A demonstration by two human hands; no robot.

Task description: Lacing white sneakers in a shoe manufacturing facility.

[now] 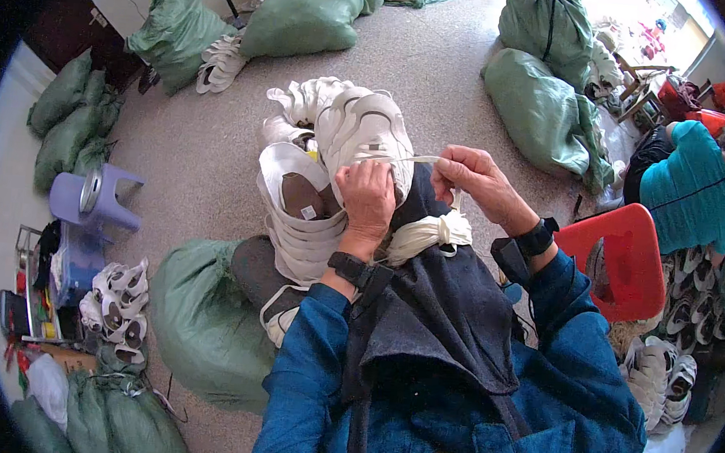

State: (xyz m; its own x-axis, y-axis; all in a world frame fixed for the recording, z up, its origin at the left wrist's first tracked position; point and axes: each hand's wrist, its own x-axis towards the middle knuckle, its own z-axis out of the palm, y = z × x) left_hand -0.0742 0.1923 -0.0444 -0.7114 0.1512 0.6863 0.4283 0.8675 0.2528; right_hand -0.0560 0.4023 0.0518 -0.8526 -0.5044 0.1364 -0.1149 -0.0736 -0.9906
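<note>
On my lap lies a white shoe upper [362, 128] with dark curved trim. My left hand [367, 194] is closed on its near end, fingers curled over the edge. A flat white shoelace [410, 159] runs from the upper to my right hand [478, 183], which pinches it between thumb and fingers and draws it out to the right. Below my hands a tied bundle of cream laces [434, 234] rests on my dark apron [449, 310]. Left of my left hand is a nested stack of white shoe uppers [298, 238], a brown lining showing inside the top one.
A green sack [201, 325] bulges by my left leg. To the left stands a purple stool [96, 197]. A red plastic stool [633, 256] is close on my right, beside a seated person in teal [693, 189]. More green sacks [302, 22] lie on the far floor.
</note>
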